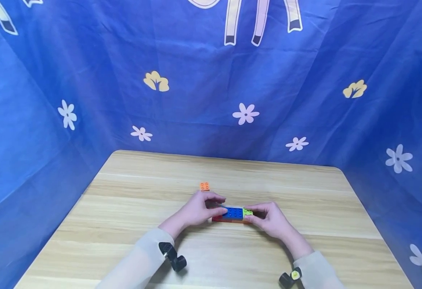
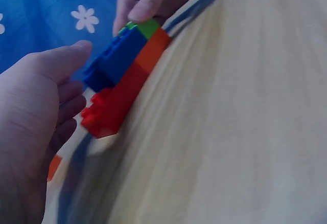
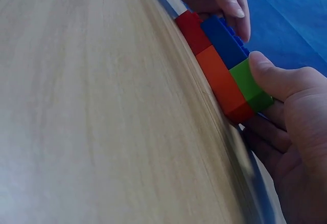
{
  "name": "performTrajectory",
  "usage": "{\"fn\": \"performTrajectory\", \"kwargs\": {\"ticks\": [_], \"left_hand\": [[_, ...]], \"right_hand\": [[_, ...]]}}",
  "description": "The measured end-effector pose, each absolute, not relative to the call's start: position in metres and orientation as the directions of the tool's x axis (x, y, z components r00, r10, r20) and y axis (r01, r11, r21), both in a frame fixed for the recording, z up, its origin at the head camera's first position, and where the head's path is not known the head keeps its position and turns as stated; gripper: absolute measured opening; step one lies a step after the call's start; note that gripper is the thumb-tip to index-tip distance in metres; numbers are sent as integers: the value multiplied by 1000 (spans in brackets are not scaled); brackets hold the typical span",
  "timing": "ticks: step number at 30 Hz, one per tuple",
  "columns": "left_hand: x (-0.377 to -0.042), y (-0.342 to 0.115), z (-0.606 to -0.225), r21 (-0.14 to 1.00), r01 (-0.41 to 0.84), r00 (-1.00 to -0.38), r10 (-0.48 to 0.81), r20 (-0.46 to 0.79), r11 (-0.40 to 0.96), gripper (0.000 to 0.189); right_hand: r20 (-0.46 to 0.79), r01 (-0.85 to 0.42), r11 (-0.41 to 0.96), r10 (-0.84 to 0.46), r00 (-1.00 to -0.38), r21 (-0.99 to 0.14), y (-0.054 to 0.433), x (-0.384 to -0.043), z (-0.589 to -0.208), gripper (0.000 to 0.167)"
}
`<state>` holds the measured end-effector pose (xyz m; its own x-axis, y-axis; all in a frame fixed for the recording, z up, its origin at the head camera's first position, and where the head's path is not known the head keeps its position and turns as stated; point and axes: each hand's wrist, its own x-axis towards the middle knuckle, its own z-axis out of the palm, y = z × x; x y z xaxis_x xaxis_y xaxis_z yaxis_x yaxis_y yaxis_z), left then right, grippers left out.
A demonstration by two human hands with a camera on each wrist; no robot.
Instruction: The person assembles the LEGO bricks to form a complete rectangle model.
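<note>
A short wall of toy building bricks stands on the table between the two hands. Its bottom layer is a red brick beside an orange brick. On top lie a blue brick and, at the right end, a light green brick. My right hand pinches the green brick between thumb and fingers. My left hand hovers at the red end, thumb close to the blue brick; in the left wrist view its fingers are loosely bent, apart from the bricks, and hold nothing.
A separate small orange brick sits just beyond the left hand. The wooden table is bordered behind and on both sides by a blue curtain with printed flowers.
</note>
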<state>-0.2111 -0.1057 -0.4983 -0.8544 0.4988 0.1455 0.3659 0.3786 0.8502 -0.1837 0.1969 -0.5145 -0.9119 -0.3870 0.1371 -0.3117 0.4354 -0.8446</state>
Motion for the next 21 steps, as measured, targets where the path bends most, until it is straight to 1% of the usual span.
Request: {"fn": "performTrajectory", "kwargs": {"ticks": [8,15,18,21], "left_hand": [[-224,-116,-493,852,371,-875,445,189,369,47],[-239,-126,-497,815,416,-899,321,299,404,46],[-247,-132,-499,805,422,-903,276,330,417,49],[-252,-135,-501,797,416,-908,253,335,438,53]], "right_hand": [[166,-331,389,-400,-901,-860,197,-185,-518,31],[155,-316,390,-392,-907,-865,197,-184,-517,32],[147,-308,388,-392,-908,-869,197,-184,-518,32],[150,-309,384,-392,-908,-870,198,-184,-519,32]]}}
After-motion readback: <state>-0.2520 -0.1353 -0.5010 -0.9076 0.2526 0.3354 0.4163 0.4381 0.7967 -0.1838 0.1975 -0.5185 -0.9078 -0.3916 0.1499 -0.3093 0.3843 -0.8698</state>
